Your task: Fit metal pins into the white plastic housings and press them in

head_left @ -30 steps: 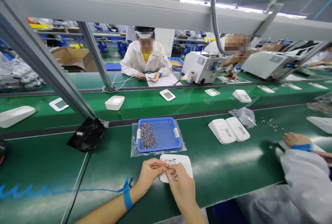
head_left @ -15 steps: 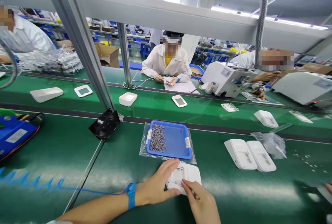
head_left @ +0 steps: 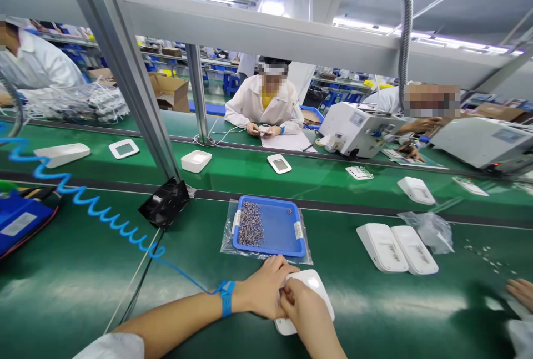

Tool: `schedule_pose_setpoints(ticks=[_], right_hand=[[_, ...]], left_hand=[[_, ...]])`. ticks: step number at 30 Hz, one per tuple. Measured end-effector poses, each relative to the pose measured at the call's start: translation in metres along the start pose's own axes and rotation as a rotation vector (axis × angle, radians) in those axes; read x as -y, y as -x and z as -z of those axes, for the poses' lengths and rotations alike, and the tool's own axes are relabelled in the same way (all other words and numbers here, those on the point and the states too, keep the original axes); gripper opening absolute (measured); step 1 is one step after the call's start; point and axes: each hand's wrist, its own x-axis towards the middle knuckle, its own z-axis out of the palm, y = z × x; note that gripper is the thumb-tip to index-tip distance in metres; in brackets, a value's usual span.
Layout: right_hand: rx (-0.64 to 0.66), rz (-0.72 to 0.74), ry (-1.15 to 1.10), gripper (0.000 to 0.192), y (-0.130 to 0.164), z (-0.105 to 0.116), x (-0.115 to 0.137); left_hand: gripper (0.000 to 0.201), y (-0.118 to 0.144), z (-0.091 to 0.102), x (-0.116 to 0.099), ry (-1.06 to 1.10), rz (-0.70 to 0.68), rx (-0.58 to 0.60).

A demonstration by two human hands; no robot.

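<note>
A white plastic device housing (head_left: pixel 313 286) lies on the green bench in front of me. My left hand (head_left: pixel 263 292), with a blue wrist strap (head_left: pixel 226 298), grips its left side. Over the housing's middle, my right hand (head_left: pixel 303 306) rests with its fingers pinched together; whether it holds a small part I cannot tell. Just beyond stands a blue tray (head_left: pixel 275 227) with a heap of small screws (head_left: pixel 251 224), set on a clear plastic bag.
Two white housings (head_left: pixel 395 248) and a clear bag (head_left: pixel 433 231) lie to the right. A black fan (head_left: pixel 164 202) and a slanted metal post (head_left: pixel 125 70) stand at left. White parts ride the conveyor (head_left: pixel 250 173) beyond. Other people work opposite; another person's hand (head_left: pixel 520 292) is at right.
The camera swung left, then steadied. My hands moved from pinching above the housing to gripping it and turning it; the blue coiled cord now stretches up to the left.
</note>
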Motion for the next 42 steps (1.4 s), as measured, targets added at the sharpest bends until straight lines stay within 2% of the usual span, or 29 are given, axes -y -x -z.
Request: schedule_pose_setpoints(ticks=[3,6,10,13,16,20,25,32,38,42], right_hand=[[-0.095,-0.001,0.065,0.014,0.011,-0.01,-0.005],[-0.126,-0.024,0.129,0.014,0.018,-0.013,-0.01],[-0.134,0.079,0.15,0.019,0.02,-0.01,-0.015],[-0.148,0.157,0.161,0.023,0.022,-0.002,-0.012],[-0.098,0.084,0.172,0.022,0.026,0.011,0.001],[0.099,-0.106,0.119,0.024,0.025,0.033,0.02],[0.193,-0.229,0.05,0.026,0.023,0.043,0.025],[0.15,-0.294,0.035,0.03,0.032,0.043,0.027],[0.145,-0.208,-0.017,0.03,0.036,0.038,0.025],[0.094,-0.22,-0.029,0.027,0.041,0.034,0.025]], left_hand=[[0.095,0.0,-0.001,0.004,0.04,-0.091,0.041],[0.106,0.003,0.001,0.006,0.098,-0.176,0.106],[0.112,0.003,0.004,0.005,0.122,-0.16,0.15],[0.108,0.0,0.009,0.001,0.102,-0.131,0.171],[0.102,0.001,0.015,-0.004,0.036,-0.12,0.213],[0.097,0.003,0.02,-0.007,-0.087,-0.129,0.251],[0.104,0.0,0.017,-0.003,-0.214,-0.202,0.267],[0.105,0.001,0.017,-0.004,-0.272,-0.235,0.282],[0.101,0.0,0.016,-0.003,-0.245,-0.227,0.281],[0.1,0.0,0.017,-0.004,-0.235,-0.215,0.28]])
